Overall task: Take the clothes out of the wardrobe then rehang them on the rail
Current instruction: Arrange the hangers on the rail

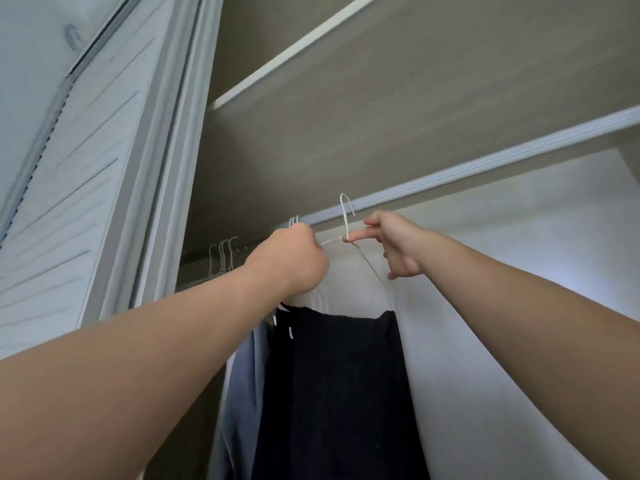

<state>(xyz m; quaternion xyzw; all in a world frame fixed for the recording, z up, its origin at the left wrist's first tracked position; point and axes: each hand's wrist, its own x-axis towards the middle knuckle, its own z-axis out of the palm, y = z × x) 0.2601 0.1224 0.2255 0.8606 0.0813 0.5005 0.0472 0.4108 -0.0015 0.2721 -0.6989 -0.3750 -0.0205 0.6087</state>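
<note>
Found the dark garment (346,375) draped over the bottom of a white wire hanger (367,262), mid wardrobe opening, under the front edge of the top track (485,161). Noted the hanger's hook upright and free, clear of the rail (249,242). Likely mid-transfer; couldn't tell which way from one view.

Saw the right hand (398,244) with its index finger (355,237) straight under the twist at the hanger's neck, thumb straight and off the wire, other fingers loosely curled just beside the shoulder wire. No clamp visible. Read that as a fingertip carry, done to keep the hook upright and steerable.

Saw the left hand (294,261) fisted tight round a bunch of hooks (294,220) poking out above the knuckles. Probably bundled to shift several hangers at once and keep the cloth off the one being steered.

Spotted a blue garment (242,375) hanging below that fist, touching the dark one's left edge.

Counted a few empty hangers (223,254) on the rail toward its left end. Logged the louvred door (69,202) beyond, pushed aside.

Flagged risk: thin wire on one fingertip, easy to tip.
</note>
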